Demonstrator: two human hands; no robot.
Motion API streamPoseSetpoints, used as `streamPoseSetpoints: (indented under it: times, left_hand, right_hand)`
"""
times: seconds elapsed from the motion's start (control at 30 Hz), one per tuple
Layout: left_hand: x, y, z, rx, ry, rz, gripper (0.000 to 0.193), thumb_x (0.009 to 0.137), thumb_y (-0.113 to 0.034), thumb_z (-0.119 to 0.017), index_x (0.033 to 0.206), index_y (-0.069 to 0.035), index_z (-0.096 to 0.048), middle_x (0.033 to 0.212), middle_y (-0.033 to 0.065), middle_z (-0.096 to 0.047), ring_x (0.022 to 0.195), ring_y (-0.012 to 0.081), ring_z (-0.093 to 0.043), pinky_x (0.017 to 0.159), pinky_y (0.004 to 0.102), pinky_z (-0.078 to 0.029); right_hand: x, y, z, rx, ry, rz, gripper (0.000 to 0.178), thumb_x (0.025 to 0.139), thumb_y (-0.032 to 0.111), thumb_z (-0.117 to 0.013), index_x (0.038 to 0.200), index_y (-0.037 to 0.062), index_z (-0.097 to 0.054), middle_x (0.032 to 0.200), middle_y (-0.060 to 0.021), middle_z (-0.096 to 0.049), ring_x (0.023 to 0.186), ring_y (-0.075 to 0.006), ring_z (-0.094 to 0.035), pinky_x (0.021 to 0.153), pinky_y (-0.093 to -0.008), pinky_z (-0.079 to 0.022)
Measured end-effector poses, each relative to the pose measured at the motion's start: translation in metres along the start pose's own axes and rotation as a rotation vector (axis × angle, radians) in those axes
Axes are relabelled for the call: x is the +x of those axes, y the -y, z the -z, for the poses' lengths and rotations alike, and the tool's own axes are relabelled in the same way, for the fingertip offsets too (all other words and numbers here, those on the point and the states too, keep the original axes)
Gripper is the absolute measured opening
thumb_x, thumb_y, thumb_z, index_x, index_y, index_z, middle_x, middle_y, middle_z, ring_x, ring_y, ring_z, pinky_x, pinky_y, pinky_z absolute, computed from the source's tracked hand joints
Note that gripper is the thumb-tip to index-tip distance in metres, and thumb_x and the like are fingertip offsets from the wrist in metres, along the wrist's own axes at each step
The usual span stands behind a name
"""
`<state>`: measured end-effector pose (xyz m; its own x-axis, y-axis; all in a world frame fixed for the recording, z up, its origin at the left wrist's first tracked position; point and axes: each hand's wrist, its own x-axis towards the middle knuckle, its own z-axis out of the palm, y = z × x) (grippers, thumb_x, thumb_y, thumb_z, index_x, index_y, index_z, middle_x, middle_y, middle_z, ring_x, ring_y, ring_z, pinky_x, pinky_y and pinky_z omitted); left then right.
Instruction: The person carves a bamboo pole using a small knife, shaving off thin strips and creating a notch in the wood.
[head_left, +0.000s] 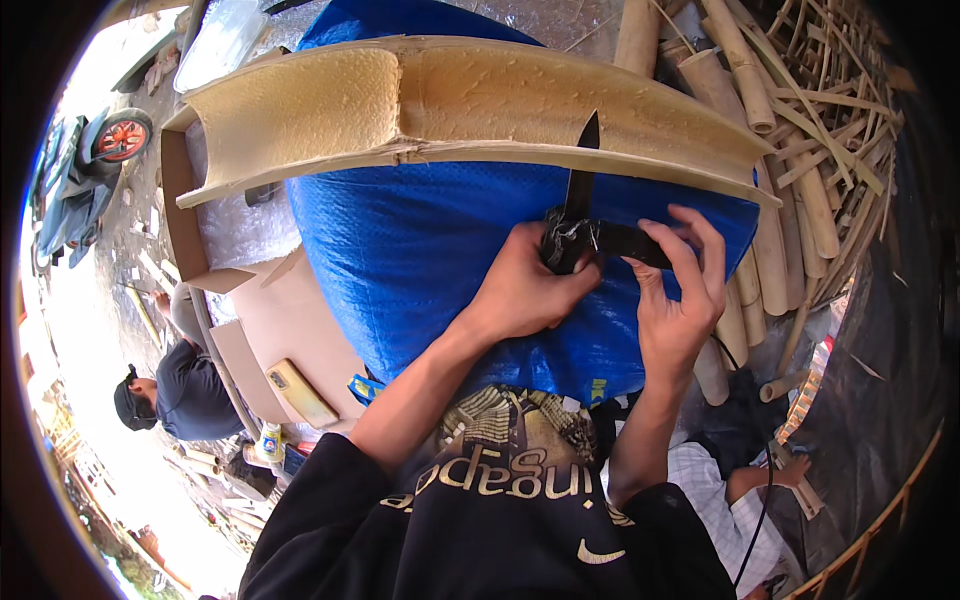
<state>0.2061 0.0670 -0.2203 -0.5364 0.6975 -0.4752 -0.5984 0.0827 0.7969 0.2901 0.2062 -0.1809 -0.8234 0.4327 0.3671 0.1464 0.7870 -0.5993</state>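
My left hand (530, 285) is closed around the handle of a knife (579, 192). Its dark, pointed blade stands away from me, and the handle looks wrapped in shiny black material. From the handle a flat black strip (630, 242) reaches to the right; its exact kind is hard to make out. The fingertips of my right hand (682, 285) pinch the strip's far end, with some fingers raised. Beyond both hands a wide split bamboo half (500, 92), hollow side showing, lies across a blue tarp-covered bundle (400, 270). The blade's tip overlaps the bamboo's near edge in view.
Bamboo poles (795, 210) and thin strips are heaped at the right. A phone (301, 392) lies on cardboard (290, 325) at the left. One person (195, 390) is at the left; another person's hand (792, 470) shows at lower right. A motorcycle (85, 180) stands far left.
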Motion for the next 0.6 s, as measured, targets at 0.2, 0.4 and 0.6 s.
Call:
streamPoseSetpoints:
  times: [0.2, 0.4, 0.6]
  left_hand:
    - [0.001, 0.000, 0.003, -0.005, 0.007, 0.011, 0.027, 0.089, -0.008, -0.069, 0.069, -0.009, -0.049, 0.052, -0.0017, -0.051, 0.041, 0.0059, -0.048, 0.038, 0.0250, -0.033]
    - [0.000, -0.002, 0.001, 0.011, -0.004, 0.009, 0.028, 0.089, -0.008, -0.068, 0.069, -0.009, -0.048, 0.052, -0.0016, -0.052, 0.042, 0.0056, -0.048, 0.038, 0.0250, -0.033]
    - [0.001, -0.007, 0.000, 0.035, 0.011, 0.036, 0.030, 0.089, -0.009, -0.069, 0.067, -0.010, -0.048, 0.053, -0.0025, -0.052, 0.042, 0.0051, -0.047, 0.038, 0.0247, -0.033]
  right_hand:
    - [0.009, -0.013, 0.016, -0.025, 0.281, 0.140, 0.015, 0.089, 0.016, -0.076, 0.089, 0.0013, -0.073, 0.075, -0.0081, -0.069, 0.069, -0.0173, -0.063, 0.059, -0.0287, -0.046]
    - [0.000, -0.004, 0.025, 0.606, 0.501, -0.669, 0.028, 0.095, 0.022, -0.072, 0.082, -0.0031, -0.072, 0.061, -0.0066, -0.065, 0.062, -0.0106, -0.059, 0.055, -0.0242, -0.041]
    - [0.009, 0.003, 0.034, 0.241, 0.364, -0.326, 0.027, 0.092, 0.022, -0.074, 0.079, -0.0005, -0.074, 0.060, -0.0055, -0.065, 0.061, -0.0128, -0.055, 0.059, -0.0271, -0.041]
